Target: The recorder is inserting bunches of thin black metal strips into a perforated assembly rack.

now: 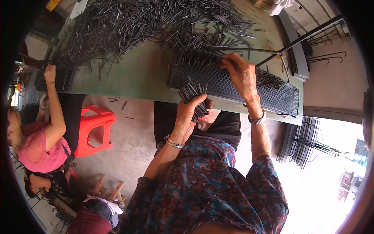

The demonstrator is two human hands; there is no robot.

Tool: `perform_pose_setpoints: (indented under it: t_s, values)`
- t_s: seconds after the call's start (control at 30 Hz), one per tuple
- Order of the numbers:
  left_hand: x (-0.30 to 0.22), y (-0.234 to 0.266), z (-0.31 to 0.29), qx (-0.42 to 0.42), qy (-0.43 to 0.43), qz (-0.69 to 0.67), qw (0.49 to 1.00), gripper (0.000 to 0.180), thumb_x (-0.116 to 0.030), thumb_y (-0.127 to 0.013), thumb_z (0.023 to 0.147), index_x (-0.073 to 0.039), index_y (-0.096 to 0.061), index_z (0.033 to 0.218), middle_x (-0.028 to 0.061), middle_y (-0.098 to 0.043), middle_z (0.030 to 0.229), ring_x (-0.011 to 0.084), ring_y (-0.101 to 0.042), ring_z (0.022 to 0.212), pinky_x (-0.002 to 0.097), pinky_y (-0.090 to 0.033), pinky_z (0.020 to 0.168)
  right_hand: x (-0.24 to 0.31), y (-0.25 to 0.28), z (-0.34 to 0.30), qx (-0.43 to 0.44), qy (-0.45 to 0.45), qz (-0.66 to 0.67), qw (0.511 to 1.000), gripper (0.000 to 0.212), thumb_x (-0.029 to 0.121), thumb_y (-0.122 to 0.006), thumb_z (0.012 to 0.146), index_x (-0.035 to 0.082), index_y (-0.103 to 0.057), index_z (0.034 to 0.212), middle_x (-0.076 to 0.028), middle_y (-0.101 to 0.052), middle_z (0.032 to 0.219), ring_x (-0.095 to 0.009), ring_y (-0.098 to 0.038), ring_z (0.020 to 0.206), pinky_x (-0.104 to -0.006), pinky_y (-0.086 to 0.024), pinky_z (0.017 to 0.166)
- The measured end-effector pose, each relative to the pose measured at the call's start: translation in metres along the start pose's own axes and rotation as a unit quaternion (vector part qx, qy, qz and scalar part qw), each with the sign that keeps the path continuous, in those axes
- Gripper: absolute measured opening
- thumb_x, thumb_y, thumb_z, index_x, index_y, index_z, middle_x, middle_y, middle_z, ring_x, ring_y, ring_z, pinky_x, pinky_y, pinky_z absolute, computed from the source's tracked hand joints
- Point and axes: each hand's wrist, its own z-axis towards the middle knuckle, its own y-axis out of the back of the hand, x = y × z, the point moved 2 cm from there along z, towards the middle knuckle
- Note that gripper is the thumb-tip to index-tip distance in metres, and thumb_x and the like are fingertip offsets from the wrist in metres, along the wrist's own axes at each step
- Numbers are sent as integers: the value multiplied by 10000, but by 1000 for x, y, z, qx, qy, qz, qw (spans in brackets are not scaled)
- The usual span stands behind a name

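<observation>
My left hand (191, 111) is wrapped round a bundle of thin dark rods (193, 95), just in front of the table's near edge. Over a long dark tray (237, 82) with a honeycomb of small holes, my right hand (240, 74) is closed, thumb and fingertips pinched together at the row of standing rods. What lies between those fingertips is too small to make out. Rods stand upright along the far side of the tray (269, 80), while the holes nearer me show none in them.
A large heap of loose dark rods (128, 23) covers the far part of the green table (134, 76). A black metal bar frame (300, 39) reaches over the tray's right end. To the left are a red plastic stool (95, 130) and a co-worker in pink (43, 150) at another tray.
</observation>
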Motion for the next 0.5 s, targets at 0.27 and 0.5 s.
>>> perform_pose_setpoints:
  t_s: [0.27,0.5]
  values:
    - [-1,-5,1,3,1,16,1000,170,-160,-678,874,-10,-678,954,99,-709,821,176,-682,702,289,-543,637,-6,-8,5,26,130,-166,977,158,105,-701,829,42,-688,974,-99,-649,899,-248,-654,809,-356,-512,695]
    - [2,0,9,13,-4,24,1000,160,-155,-683,871,-13,-680,943,97,-707,818,169,-677,693,282,-542,628,3,-16,-11,-44,216,-259,940,187,152,-728,817,75,-700,985,-82,-629,895,-241,-625,785,-345,-498,673]
